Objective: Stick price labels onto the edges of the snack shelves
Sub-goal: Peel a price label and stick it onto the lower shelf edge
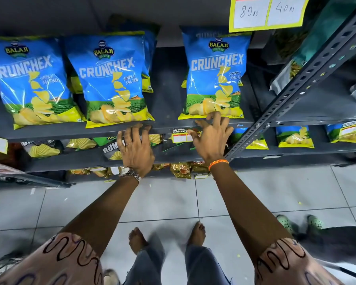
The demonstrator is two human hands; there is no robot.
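Under right hand (fingertips): price label

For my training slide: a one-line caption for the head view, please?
Right hand presses a price label onto the shelf edge below Crunchex bags; left hand steadies nearby.

The label at frame centre is partly covered by the right hand; its figures are too small to read. The leftmost bag is cut off.
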